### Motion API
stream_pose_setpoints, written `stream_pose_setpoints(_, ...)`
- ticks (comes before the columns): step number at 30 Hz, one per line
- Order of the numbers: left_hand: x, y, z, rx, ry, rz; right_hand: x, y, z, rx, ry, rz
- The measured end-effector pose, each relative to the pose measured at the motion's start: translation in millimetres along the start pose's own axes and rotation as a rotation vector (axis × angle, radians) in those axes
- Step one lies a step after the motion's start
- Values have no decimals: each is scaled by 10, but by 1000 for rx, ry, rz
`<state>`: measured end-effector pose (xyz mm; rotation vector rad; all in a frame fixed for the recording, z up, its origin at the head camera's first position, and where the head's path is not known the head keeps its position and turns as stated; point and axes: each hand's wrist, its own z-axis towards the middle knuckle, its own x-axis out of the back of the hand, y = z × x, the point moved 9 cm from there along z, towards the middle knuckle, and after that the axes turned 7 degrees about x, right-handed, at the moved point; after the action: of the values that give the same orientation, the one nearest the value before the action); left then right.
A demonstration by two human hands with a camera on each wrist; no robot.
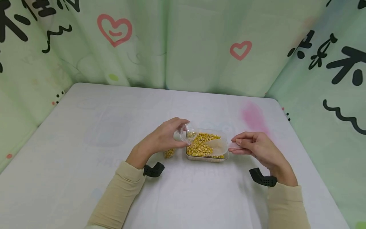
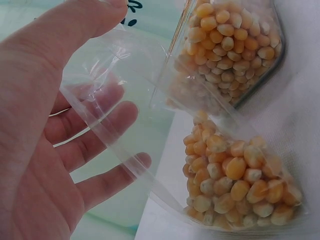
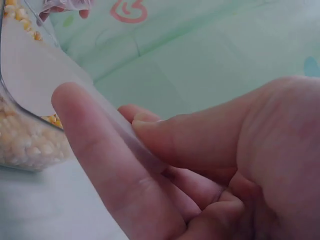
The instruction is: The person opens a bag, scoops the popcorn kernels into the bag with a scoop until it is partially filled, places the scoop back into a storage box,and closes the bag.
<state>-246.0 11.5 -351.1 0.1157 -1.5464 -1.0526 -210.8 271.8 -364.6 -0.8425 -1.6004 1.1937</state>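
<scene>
A clear rectangular container (image 1: 208,159) full of yellow corn kernels (image 1: 200,148) stands on the table. Just left of it, my left hand (image 1: 168,133) grips the top of a clear plastic bag (image 2: 127,155), thumb on one side and fingers spread along the other. Corn kernels (image 2: 240,180) fill the bottom of that bag, which hangs beside the container wall. To the right, my right hand (image 1: 254,146) pinches the handle of a translucent white scoop (image 1: 219,147) between thumb and fingers. The scoop's broad end lies over the kernels inside the container.
A white cloth (image 1: 114,133) with a pink patch (image 1: 254,116) at the back right covers the table. Green curtains (image 1: 194,47) with hearts and black lettering enclose the back and both sides. Each wrist wears a black camera mount (image 1: 153,170).
</scene>
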Motion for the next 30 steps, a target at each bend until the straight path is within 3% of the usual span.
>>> stream_pose_setpoints(9,2,-3,-6,13,-15,-3,-76,-131,1,-22,39,-82)
stream_pose_setpoints(24,-14,-29,-28,9,-12,-2,-144,-111,44,-25,48,-36)
stream_pose_setpoints(30,-6,7,-13,-14,-4,-2,-177,-148,39,-40,68,-75)
